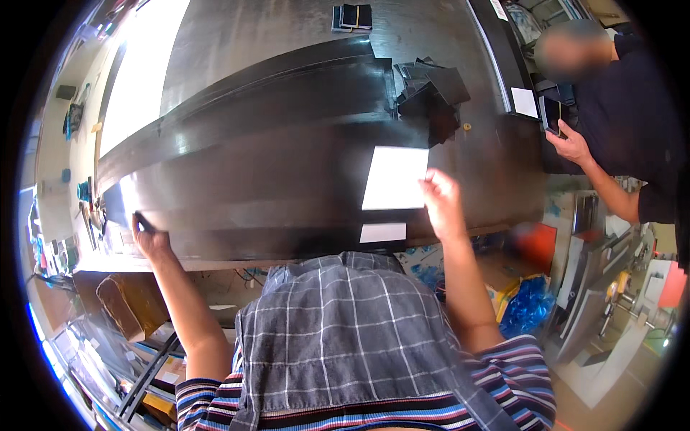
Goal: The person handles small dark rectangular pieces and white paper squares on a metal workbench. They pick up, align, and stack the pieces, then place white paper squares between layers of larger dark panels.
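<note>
My right hand (442, 205) pinches the right edge of a white rectangular sheet (395, 178), which lies over long dark glossy sheets (273, 194). Closer to me, a smaller white piece (382, 232) rests by the front edge of the dark material. My left hand (152, 243) is closed at the left end of the nearest dark sheet. Something small and dark shows at its fingertips, and I cannot make out whether it is the sheet's corner or a separate thing.
Small black pieces (435, 90) lie heaped beyond the sheets' right end. Two banded black stacks (352, 17) sit at the table's far side. At right, another person's hand (571, 144) holds a banded black stack (552, 115). Below the table are a cardboard box (129, 307) and a blue plastic bag (528, 307).
</note>
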The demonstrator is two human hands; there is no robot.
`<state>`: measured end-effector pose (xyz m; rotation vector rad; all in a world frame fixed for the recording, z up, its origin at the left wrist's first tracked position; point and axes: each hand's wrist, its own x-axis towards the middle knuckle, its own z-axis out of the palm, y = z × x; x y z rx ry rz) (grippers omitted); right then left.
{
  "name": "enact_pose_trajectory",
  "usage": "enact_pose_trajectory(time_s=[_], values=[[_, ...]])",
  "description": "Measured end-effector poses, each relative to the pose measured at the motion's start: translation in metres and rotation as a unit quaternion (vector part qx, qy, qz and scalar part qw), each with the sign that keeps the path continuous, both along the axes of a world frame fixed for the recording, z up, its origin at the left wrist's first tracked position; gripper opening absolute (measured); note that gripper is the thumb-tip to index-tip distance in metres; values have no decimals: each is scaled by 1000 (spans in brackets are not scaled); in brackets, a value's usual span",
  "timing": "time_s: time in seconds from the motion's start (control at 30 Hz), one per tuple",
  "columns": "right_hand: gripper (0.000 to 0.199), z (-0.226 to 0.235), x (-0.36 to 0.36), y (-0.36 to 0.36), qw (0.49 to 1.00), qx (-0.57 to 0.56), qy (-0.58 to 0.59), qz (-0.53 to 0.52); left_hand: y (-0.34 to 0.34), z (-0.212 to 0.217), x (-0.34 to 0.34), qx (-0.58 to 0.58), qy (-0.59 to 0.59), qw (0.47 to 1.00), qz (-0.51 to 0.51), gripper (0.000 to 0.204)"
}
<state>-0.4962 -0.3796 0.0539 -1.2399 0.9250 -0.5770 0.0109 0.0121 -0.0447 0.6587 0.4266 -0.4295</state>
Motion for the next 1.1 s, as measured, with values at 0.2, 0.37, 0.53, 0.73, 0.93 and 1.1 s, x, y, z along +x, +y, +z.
enact_pose_trajectory(time_s=[0.2, 0.37, 0.53, 0.73, 0.93, 1.1], values=[[18, -70, -31, 53, 944, -170, 278, 57, 65, -33, -9, 344, -44, 936, 63, 40], [26, -59, -25, 55, 854, -264, 439, 90, 73, -68, -36, 806, -62, 588, -28, 60], [38, -43, -22, 0, 850, -246, 458, 87, 64, -71, -73, 906, -82, 409, -73, 81], [54, -54, 5, -165, 780, -426, 459, -16, 31, -58, -92, 877, -334, 341, -57, 63], [68, -75, 12, -227, 763, -412, 497, 40, -26, 5, -127, 807, -460, 367, -42, 61], [29, -66, -1, -213, 717, -520, 463, -5, -84, 29, -149, 735, -535, 410, -77, 56]])
